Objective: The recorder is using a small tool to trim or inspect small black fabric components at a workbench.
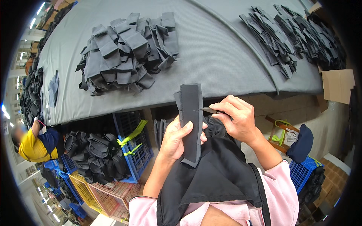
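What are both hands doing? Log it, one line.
left hand: holding dark grey rectangular fabric strip | right hand: holding slim dark tool at strip's edge

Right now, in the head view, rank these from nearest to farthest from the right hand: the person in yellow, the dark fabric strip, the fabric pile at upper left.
From the right hand:
1. Dark fabric strip: just to its left, held in the left hand.
2. Fabric pile: upper left, on the grey table.
3. Person in yellow: far left, beyond the table.
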The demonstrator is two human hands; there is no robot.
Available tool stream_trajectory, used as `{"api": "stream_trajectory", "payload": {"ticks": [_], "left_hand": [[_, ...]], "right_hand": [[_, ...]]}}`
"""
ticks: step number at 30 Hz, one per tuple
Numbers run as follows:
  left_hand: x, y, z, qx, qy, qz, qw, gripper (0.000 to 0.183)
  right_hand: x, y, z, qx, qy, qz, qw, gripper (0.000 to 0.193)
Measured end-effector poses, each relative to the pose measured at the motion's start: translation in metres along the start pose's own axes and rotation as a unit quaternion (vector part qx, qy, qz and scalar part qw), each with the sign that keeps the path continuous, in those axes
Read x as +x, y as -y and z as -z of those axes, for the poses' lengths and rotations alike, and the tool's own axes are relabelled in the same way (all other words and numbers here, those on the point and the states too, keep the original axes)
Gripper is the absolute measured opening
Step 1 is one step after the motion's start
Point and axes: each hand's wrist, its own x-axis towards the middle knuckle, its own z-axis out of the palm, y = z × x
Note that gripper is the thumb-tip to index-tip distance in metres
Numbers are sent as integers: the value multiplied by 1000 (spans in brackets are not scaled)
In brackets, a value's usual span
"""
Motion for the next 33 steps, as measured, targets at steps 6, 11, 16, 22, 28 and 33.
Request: {"api": "stream_trajectory", "payload": {"ticks": [6,11,16,22,28,33], "left_hand": [[1,2,0,7,-4,-1,1000,33],[0,-2,-3,-2,-10,12,1000,32],[1,3,10,-145,42,55,987,26],[3,7,10,-256,77,96,959,24],[4,11,12,-291,109,114,944,26],[2,9,10,-271,99,108,951,29]], "right_hand": [[-6,1,-4,54,-35,-30,997,31],[-11,1,-8,69,-51,-50,995,30],[-17,1,-17,119,-74,-96,985,32],[-20,0,-24,148,-93,-47,984,33],[-20,3,-26,189,-104,-67,974,33],[-20,2,-26,168,-105,-58,978,30]]}}
